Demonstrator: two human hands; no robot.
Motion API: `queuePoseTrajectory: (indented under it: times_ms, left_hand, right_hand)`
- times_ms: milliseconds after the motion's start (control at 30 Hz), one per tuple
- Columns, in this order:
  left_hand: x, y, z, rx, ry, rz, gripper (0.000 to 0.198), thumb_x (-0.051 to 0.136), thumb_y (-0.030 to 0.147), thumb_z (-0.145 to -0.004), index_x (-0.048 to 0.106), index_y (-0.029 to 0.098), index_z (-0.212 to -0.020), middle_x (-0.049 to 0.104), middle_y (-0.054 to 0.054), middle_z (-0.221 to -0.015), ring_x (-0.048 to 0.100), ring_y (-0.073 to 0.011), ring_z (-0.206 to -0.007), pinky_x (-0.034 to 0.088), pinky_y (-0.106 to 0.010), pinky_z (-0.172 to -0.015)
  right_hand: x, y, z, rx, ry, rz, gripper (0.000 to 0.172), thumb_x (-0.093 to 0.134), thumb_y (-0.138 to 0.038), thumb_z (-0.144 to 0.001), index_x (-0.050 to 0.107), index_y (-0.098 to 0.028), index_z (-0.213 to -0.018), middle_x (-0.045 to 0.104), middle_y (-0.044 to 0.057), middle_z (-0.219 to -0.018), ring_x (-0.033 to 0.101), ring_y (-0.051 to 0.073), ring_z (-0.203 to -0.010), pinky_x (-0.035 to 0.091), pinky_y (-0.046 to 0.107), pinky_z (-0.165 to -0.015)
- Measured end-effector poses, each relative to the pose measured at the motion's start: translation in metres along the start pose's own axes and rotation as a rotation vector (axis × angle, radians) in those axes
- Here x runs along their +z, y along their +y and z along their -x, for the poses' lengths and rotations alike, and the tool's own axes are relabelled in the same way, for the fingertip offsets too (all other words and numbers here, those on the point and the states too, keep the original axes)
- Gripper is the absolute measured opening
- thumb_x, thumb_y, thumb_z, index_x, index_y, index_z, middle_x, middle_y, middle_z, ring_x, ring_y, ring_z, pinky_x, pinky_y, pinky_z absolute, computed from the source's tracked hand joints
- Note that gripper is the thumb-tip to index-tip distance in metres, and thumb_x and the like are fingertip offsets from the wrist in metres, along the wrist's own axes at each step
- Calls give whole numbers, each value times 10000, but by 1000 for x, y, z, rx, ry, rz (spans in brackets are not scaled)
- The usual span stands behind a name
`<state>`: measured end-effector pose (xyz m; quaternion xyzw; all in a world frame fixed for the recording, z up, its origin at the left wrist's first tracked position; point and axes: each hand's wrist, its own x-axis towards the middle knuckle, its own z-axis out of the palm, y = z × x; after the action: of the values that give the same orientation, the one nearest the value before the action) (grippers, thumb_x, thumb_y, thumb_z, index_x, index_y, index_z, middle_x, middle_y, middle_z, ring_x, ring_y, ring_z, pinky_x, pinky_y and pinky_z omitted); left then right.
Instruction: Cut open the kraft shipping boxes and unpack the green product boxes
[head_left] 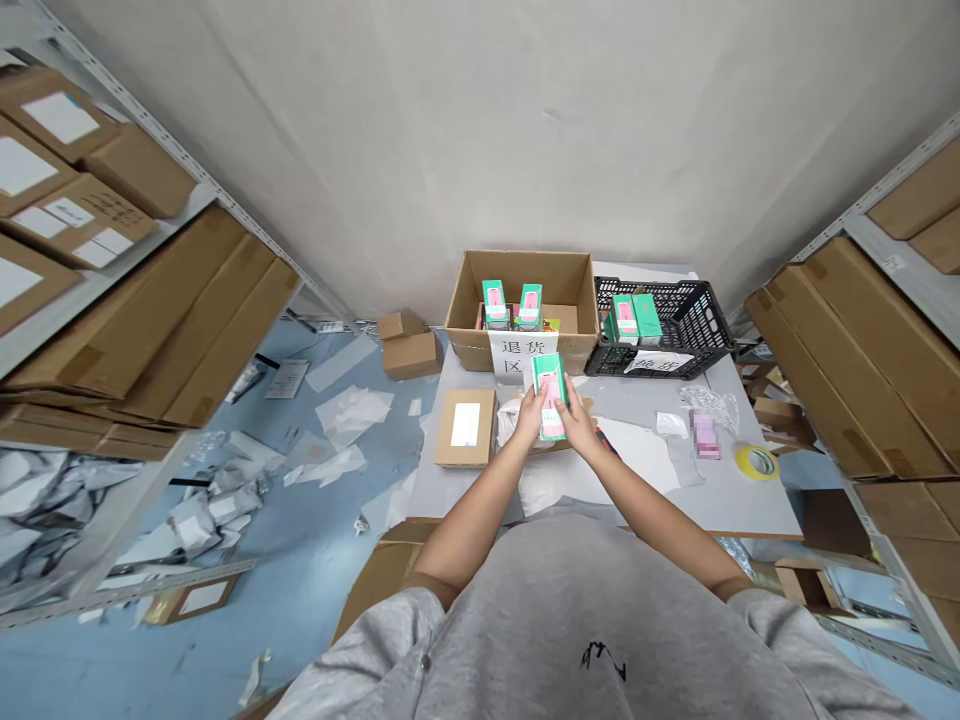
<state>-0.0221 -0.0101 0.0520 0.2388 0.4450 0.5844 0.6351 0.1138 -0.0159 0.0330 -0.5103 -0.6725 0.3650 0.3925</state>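
A green and pink product box (550,372) is upright between my two hands over the table. My left hand (530,414) grips its left side and my right hand (577,418) its right side, fingers closed round it. Just beyond stands an open cardboard carton (465,345) with a handwritten paper label, holding two similar green and pink boxes (530,305) and other items partly hidden. To its right a black plastic crate (701,335) contains more green boxes (646,318). Below my hands lie crumpled white packaging (541,485) and some brown cardboard, partly covered.
A closed brown parcel (465,438) with a white label lies left on the table (420,495). At right are a pink item (705,433), blurred, and a yellow tape roll (757,462). Shelves of cartons (225,330) flank both sides; paper scraps (352,415) litter the blue floor.
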Motion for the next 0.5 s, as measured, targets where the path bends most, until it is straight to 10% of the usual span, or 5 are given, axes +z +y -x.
queuePoseTrajectory:
  times_ms: [500]
  left_hand:
    - [-1, 0, 1, 59, 68, -283, 671, 620, 815, -987, 776, 175, -1118, 837, -152, -1105, 771, -338, -1179, 609, -482, -1072]
  right_hand:
    - [-4, 0, 2, -9, 11, 56, 770, 466, -583, -1131, 280, -300, -1822, 589, 164, -1514, 602, 335, -1415, 482, 536, -1238]
